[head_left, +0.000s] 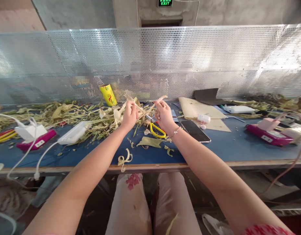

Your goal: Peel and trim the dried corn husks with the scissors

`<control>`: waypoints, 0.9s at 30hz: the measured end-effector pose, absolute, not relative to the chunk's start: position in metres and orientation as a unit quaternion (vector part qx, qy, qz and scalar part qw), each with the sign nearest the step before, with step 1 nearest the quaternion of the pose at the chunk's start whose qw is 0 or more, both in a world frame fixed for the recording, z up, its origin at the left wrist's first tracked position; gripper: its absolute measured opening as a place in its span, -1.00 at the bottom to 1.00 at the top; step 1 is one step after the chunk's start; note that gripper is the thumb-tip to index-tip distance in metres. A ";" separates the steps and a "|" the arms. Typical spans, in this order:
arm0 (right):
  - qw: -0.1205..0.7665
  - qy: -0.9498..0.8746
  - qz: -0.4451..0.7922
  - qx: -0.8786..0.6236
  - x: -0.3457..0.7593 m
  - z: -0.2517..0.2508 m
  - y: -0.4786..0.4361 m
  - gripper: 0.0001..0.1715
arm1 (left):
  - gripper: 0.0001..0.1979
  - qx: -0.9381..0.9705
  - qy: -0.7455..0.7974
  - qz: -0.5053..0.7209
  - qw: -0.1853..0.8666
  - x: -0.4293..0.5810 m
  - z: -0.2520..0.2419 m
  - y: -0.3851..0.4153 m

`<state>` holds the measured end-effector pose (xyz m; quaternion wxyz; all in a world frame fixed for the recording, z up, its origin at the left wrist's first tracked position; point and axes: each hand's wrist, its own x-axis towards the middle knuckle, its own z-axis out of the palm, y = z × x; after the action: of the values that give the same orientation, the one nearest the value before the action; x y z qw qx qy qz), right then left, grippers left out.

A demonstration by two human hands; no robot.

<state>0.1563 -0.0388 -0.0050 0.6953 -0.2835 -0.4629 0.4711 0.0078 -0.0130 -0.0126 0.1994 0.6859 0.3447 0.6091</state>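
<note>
Both my hands are raised over the middle of the blue table. My left hand is closed, pinching pale dried husk strips that stretch toward the other hand. My right hand, with a bracelet at the wrist, is closed on a pale strip of the same husk whose end sticks up past the fingers. Below and between the hands lie yellow-handled scissors, their blades partly covered. A flat piece of husk and a curled strip rest nearer the table's front edge.
A heap of dried husks spreads left, with a yellow tube behind it. A phone lies right of my wrist. Power strips with cables and a white power bank flank me. A perforated metal screen stands behind.
</note>
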 end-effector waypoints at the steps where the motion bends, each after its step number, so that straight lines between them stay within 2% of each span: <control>1: 0.691 -0.470 0.473 -0.281 0.156 -0.005 -0.039 -0.73 | -0.72 0.677 0.350 0.619 0.189 0.008 -0.013 -0.014; 5: 0.667 -0.501 0.466 -0.296 0.155 -0.007 -0.038 -0.71 | -0.72 0.668 0.350 0.628 0.193 0.011 -0.013 -0.018; 9: 0.639 -0.580 0.388 -0.324 0.153 -0.011 -0.034 -0.70 | -0.68 0.658 0.350 0.625 0.231 0.014 -0.012 -0.021; 15: 0.630 -0.584 0.401 -0.318 0.156 -0.010 -0.030 -0.73 | -0.63 0.572 0.371 0.620 0.388 0.018 -0.011 -0.017; 20: 0.612 -0.597 0.432 -0.287 0.159 -0.009 -0.032 -0.75 | -0.64 0.553 0.369 0.562 0.492 0.018 -0.008 -0.018; 27: 0.543 -0.724 0.335 -0.263 0.167 -0.004 -0.035 -0.84 | -0.62 0.587 0.357 0.589 0.426 0.015 -0.010 -0.016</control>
<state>0.1672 -0.0348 -0.0044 0.5430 -0.2630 -0.7238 0.3348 0.0148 -0.0162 -0.0104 0.4256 0.5872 0.3571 0.5887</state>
